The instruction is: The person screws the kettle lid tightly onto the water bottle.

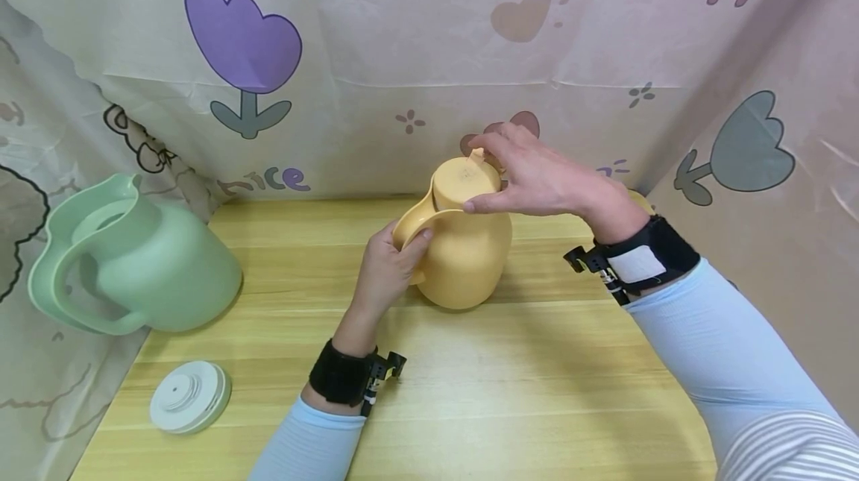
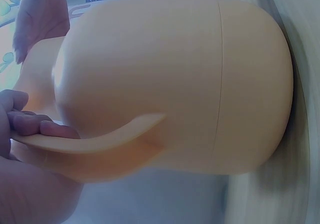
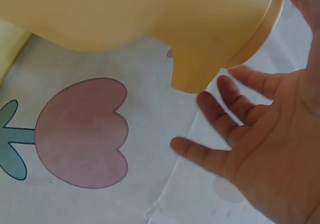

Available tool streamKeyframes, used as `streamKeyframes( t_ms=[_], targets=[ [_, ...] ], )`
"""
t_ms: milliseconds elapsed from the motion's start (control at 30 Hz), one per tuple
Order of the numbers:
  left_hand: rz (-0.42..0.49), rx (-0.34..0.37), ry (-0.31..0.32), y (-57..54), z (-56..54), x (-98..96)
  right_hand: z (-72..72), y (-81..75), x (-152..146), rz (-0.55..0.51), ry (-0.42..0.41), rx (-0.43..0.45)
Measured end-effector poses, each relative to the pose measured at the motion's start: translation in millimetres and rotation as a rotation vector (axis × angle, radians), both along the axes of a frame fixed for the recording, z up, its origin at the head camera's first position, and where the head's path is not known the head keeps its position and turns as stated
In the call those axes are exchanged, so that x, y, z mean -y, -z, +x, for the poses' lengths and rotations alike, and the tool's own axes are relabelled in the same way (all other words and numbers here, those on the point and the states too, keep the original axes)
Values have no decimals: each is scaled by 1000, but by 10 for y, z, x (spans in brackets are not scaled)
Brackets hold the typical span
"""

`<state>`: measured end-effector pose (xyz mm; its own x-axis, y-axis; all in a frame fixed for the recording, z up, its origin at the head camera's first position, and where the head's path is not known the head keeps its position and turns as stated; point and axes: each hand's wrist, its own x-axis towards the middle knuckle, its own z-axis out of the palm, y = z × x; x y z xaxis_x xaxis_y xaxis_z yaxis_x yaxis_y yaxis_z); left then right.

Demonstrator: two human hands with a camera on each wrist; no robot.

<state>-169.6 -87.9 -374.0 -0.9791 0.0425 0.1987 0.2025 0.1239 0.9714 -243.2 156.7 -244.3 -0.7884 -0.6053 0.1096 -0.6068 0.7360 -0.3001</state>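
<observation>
A yellow jug (image 1: 470, 257) stands upright on the wooden table, with a round yellow lid (image 1: 465, 179) at its mouth. My left hand (image 1: 392, 265) grips the jug's handle (image 2: 100, 140), fingers curled round it and thumb on top. Over the jug's top, my right hand (image 1: 530, 175) reaches with spread fingers. Its thumb is at the near edge of the lid and its other fingers are by the spout (image 3: 195, 72). In the right wrist view the palm stays apart from the jug, and firm contact cannot be made out.
A green jug (image 1: 164, 265) rests at the table's left. In front of it lies a pale round stopper (image 1: 190, 397). Part of a yellow thing (image 1: 640, 202) shows behind my right wrist. A printed curtain (image 1: 376, 41) hangs behind the table and along its sides.
</observation>
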Motion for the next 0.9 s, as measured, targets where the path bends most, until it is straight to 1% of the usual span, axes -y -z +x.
streamKeyframes(
  t_ms=[100,200,300,367,467,700,800,900],
  targets=[
    [2,4,1,-2,0,0,-4,-21,16,-19,-58,24],
    [0,5,1,0,-2,1,-11,-43,54,-43,-119,68],
    [-2,1,-1,0,0,7,-21,-55,93,-48,-148,100],
    [-3,2,-1,-3,3,8,-23,-55,107,-46,-142,115],
    [-5,5,1,-5,5,4,-26,-45,111,-37,-113,116],
    [-4,4,-2,3,4,-3,-49,0,126,-30,-64,42],
    [-5,6,-3,7,1,-1,-55,18,131,-23,-42,29],
    [-5,11,-6,5,1,2,-54,25,134,-19,-38,18]
  ],
)
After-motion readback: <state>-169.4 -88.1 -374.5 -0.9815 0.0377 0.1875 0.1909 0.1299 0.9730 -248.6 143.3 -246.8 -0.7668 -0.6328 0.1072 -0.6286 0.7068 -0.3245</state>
